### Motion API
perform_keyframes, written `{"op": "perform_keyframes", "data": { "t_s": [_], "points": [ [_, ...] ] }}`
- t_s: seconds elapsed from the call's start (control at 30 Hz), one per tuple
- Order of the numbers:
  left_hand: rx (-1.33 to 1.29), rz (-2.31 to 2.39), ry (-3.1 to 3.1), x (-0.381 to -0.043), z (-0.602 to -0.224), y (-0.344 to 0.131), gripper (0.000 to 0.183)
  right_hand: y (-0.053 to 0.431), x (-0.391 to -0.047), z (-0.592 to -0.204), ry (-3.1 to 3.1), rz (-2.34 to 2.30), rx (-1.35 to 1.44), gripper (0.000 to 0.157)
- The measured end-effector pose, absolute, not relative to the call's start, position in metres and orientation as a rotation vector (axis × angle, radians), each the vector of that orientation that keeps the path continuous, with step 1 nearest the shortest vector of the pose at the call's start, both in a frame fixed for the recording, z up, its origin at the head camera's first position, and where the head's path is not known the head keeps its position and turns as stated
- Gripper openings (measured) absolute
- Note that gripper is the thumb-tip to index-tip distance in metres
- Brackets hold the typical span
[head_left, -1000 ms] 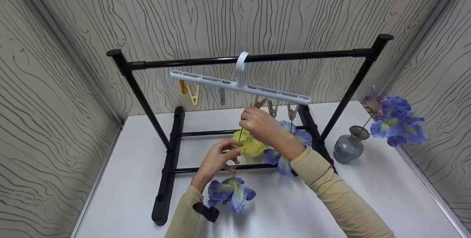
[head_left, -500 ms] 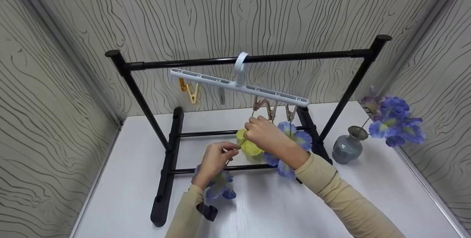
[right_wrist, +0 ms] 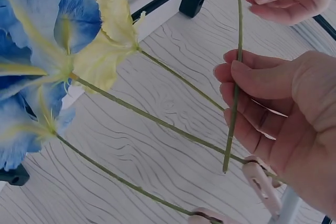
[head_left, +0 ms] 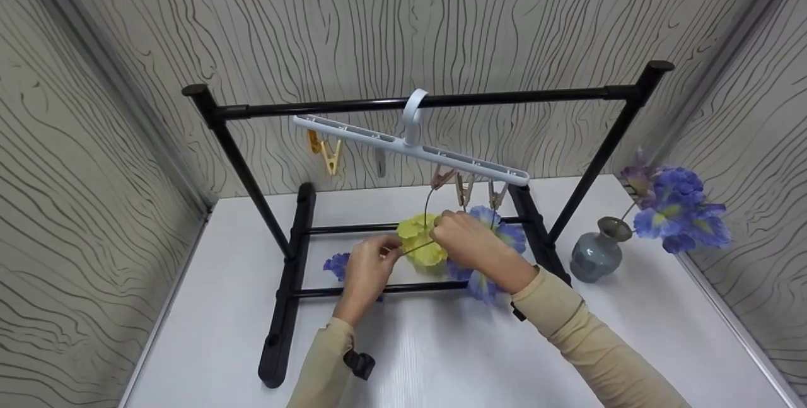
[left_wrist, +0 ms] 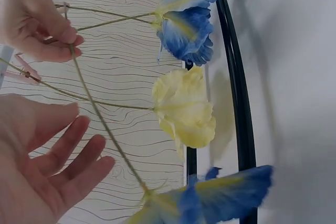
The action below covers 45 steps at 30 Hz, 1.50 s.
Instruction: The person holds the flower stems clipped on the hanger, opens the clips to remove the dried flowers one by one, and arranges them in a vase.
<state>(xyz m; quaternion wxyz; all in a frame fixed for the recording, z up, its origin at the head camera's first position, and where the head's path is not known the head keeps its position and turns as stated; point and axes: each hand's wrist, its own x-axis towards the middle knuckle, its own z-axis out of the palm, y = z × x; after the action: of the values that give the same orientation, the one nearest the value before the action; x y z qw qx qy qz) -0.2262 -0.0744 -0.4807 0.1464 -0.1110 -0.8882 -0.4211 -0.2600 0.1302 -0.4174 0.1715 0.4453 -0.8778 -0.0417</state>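
Observation:
My right hand [head_left: 466,241] pinches the stem [right_wrist: 233,98] of an artificial blue iris between thumb and fingers, near the stem's cut end. That iris [left_wrist: 205,198] fills the bottom of the left wrist view; in the head view my left hand [head_left: 371,266] partly hides it. In the left wrist view, the fingers of my left hand spread loosely beside the stem, with a gap between thumb and forefinger. A yellow flower [head_left: 421,241] and two blue irises [left_wrist: 184,30] hang behind my hands from pinkish clothespins [head_left: 463,190] on a pale blue hanger [head_left: 413,145].
The hanger hooks over the black rack's [head_left: 523,97] top bar and tilts down to the right. Yellow [head_left: 331,157], orange [head_left: 313,142] and grey [head_left: 380,163] clips hang on its left half. A grey vase [head_left: 596,256] holding purple-blue flowers stands right, on the white table [head_left: 208,307].
The blue iris has swung left and up behind my left hand, its stem turning from nearly upright towards level. My right hand has moved down and slightly right, away from the clothespins.

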Motion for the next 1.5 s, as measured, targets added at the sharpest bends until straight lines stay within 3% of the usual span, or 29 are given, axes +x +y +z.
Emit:
{"op": "perform_keyframes", "data": {
  "t_s": [0.2,0.73,1.03,1.5],
  "points": [
    [-0.310,-1.319,-2.447,-0.227,-0.479,-0.072,0.011,0.147,-0.263,-0.423,-2.612,0.042,1.209,0.030],
    [-0.163,-1.609,-2.217,-0.228,-0.469,-0.074,0.017,0.199,-0.255,-0.424,-2.678,0.158,0.997,0.027],
    [-0.162,-1.633,-2.198,-0.230,-0.471,-0.078,0.018,0.232,-0.252,-0.421,-2.687,0.162,0.898,0.032],
    [-0.125,-1.667,-2.202,-0.235,-0.470,-0.074,0.020,0.279,-0.245,-0.408,-2.760,0.208,0.743,0.023]
  ]
}}
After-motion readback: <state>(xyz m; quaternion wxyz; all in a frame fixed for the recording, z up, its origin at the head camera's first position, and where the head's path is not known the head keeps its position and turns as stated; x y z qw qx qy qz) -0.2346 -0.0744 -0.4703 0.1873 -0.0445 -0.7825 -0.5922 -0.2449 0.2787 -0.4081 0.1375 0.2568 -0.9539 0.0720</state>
